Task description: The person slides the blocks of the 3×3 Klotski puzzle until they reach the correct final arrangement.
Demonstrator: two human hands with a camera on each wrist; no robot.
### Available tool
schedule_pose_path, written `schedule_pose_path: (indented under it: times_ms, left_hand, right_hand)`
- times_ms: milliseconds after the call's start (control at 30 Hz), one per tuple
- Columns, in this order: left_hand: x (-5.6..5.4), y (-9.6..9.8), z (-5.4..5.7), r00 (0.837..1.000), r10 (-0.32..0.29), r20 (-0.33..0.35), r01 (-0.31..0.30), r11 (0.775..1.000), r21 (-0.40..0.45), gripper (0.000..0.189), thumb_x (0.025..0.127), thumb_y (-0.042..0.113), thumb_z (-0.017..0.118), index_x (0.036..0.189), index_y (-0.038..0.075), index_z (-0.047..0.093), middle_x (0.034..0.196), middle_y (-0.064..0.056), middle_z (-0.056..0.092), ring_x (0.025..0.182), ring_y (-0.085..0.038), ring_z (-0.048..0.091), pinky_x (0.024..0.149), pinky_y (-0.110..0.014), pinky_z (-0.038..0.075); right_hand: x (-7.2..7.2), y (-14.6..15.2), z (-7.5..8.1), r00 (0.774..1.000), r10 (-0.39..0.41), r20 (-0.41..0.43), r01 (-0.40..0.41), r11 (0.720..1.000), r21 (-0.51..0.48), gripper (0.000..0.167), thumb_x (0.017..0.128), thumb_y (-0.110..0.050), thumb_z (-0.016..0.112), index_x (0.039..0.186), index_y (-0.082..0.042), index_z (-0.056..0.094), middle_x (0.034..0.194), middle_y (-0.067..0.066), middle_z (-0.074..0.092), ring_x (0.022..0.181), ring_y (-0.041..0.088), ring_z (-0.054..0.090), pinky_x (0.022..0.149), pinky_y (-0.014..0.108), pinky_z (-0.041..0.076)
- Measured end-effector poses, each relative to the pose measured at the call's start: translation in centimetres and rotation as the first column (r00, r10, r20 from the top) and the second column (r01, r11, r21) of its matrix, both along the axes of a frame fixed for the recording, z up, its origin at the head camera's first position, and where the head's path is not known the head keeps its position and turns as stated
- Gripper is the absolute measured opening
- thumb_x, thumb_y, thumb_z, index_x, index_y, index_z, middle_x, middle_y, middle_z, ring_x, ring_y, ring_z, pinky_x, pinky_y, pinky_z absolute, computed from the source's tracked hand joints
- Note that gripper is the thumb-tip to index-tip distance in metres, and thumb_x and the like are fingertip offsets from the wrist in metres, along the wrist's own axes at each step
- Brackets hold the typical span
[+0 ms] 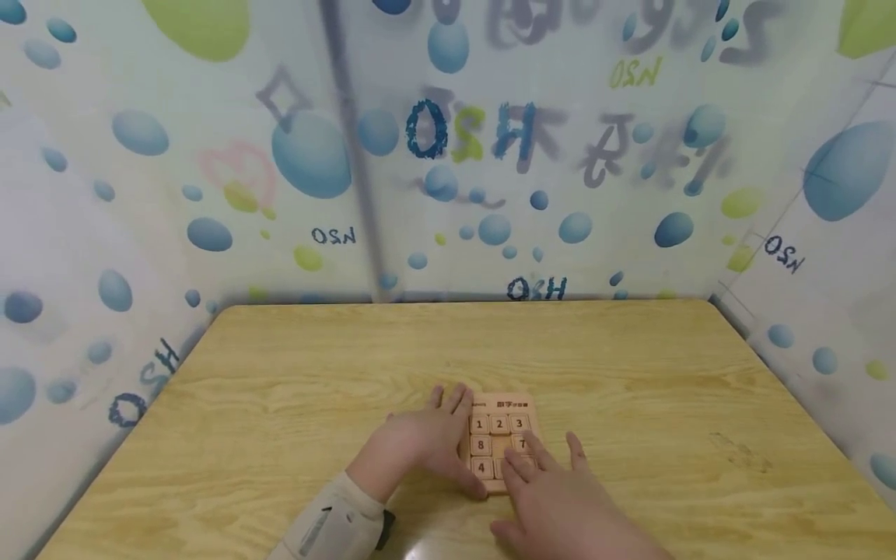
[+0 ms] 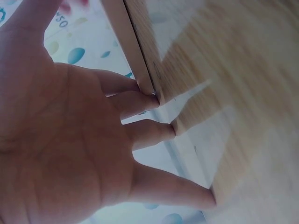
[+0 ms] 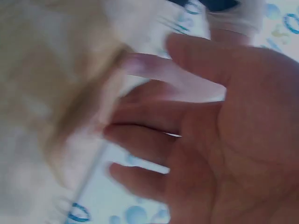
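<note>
A wooden number sliding puzzle [image 1: 501, 446] lies flat on the table. Its top row reads 1, 2, 3; 8 and 7 flank a gap in the middle row, and 4 is at lower left. My left hand [image 1: 434, 441] steadies the board's left side, thumb by the lower corner and index finger near the upper one. In the left wrist view its straight, spread fingers [image 2: 154, 135] reach the tabletop beside the board's edge [image 2: 129, 46]. My right hand [image 1: 553, 498] lies over the lower right, fingertips touching the tiles there and covering some numbers. The right wrist view is blurred.
The light wood table [image 1: 315, 350] extends around the puzzle on every side. Patterned white walls [image 1: 602, 179] with blue and green drops close off its back and both sides. A pale sleeve or cuff [image 1: 336, 517] with a dark strap covers the left wrist.
</note>
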State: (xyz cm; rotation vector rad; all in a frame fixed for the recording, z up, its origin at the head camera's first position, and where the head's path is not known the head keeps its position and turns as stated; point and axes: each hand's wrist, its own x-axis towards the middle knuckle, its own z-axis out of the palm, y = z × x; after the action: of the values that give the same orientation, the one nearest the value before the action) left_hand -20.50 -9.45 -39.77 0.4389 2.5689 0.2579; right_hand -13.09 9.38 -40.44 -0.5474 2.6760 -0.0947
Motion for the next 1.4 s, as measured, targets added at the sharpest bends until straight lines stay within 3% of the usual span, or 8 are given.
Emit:
schedule_pose_path:
  times_ms: [133, 400, 667, 833, 1000, 1267, 1400]
  left_hand:
    - [-0.1, 0.1, 0.0, 1.0, -0.001, -0.012, 0.001, 1.0, -0.002, 0.14, 0.067, 0.074, 0.089, 0.173, 0.018, 0.016, 0.182, 0.0, 0.009, 0.169, -0.032, 0.008, 0.113, -0.09, 0.025]
    - [0.1, 0.0, -0.2, 1.0, -0.002, 0.009, 0.002, 1.0, 0.001, 0.139, 0.068, 0.073, 0.089, 0.173, 0.017, 0.016, 0.182, 0.0, 0.009, 0.169, -0.032, 0.008, 0.113, -0.09, 0.025]
    - [0.1, -0.2, -0.2, 0.999, -0.025, -0.026, 0.025, 1.0, -0.009, 0.136, 0.071, 0.074, 0.086, 0.173, 0.016, 0.015, 0.182, -0.002, 0.012, 0.169, -0.034, 0.011, 0.108, -0.092, 0.031]
    - [0.1, -0.3, -0.1, 0.999, -0.042, -0.015, 0.042, 0.999, -0.02, 0.142, 0.067, 0.074, 0.09, 0.173, 0.015, 0.014, 0.182, -0.004, 0.01, 0.168, -0.036, 0.011, 0.108, -0.091, 0.032]
    - [-0.1, -0.3, 0.0, 0.999, -0.041, -0.007, 0.041, 0.999, -0.026, 0.146, 0.065, 0.073, 0.092, 0.173, 0.016, 0.012, 0.182, -0.003, 0.007, 0.168, -0.036, 0.009, 0.11, -0.091, 0.029]
    - [0.1, -0.1, -0.1, 1.0, -0.03, -0.009, 0.029, 0.999, -0.021, 0.147, 0.063, 0.072, 0.093, 0.173, 0.016, 0.013, 0.182, -0.003, 0.008, 0.168, -0.036, 0.009, 0.11, -0.091, 0.029]
    - [0.1, -0.1, 0.0, 0.999, -0.03, -0.012, 0.03, 0.999, -0.02, 0.146, 0.064, 0.072, 0.093, 0.173, 0.016, 0.014, 0.182, -0.003, 0.007, 0.168, -0.035, 0.009, 0.11, -0.09, 0.029]
  right_hand:
    - [0.6, 0.3, 0.1, 1.0, 0.008, 0.027, -0.011, 0.995, 0.101, 0.081, 0.093, -0.077, 0.058, 0.151, -0.02, 0.062, 0.165, -0.005, 0.052, 0.163, 0.03, 0.033, 0.127, 0.079, 0.016]
    - [0.5, -0.6, -0.1, 0.998, -0.04, -0.056, 0.045, 0.995, 0.086, 0.076, 0.096, -0.07, 0.06, 0.154, -0.021, 0.058, 0.166, -0.004, 0.05, 0.161, 0.034, 0.036, 0.128, 0.079, 0.013]
    - [0.1, -0.9, -0.5, 0.989, 0.137, -0.046, -0.137, 0.991, -0.001, 0.072, 0.097, -0.066, 0.062, 0.156, -0.025, 0.056, 0.168, -0.01, 0.047, 0.162, 0.032, 0.034, 0.124, 0.081, 0.021]
    - [-0.2, -0.6, -0.5, 0.984, 0.172, -0.042, -0.172, 0.985, -0.001, 0.069, 0.098, -0.064, 0.062, 0.156, -0.027, 0.055, 0.168, -0.011, 0.046, 0.163, 0.032, 0.034, 0.123, 0.082, 0.023]
    - [-0.2, -0.4, -0.3, 0.986, 0.163, -0.027, -0.163, 0.987, -0.002, 0.071, 0.099, -0.066, 0.06, 0.158, -0.026, 0.054, 0.17, -0.011, 0.043, 0.163, 0.032, 0.032, 0.125, 0.081, 0.021]
    - [0.1, -0.4, -0.2, 0.997, 0.054, -0.048, -0.052, 0.997, 0.058, 0.077, 0.096, -0.069, 0.062, 0.153, -0.016, 0.059, 0.167, -0.001, 0.049, 0.163, 0.032, 0.032, 0.127, 0.077, 0.02]
    - [0.2, -0.3, -0.2, 0.997, 0.046, -0.061, -0.043, 0.998, 0.051, 0.077, 0.098, -0.067, 0.061, 0.154, -0.015, 0.058, 0.168, 0.001, 0.048, 0.163, 0.032, 0.032, 0.127, 0.078, 0.019]
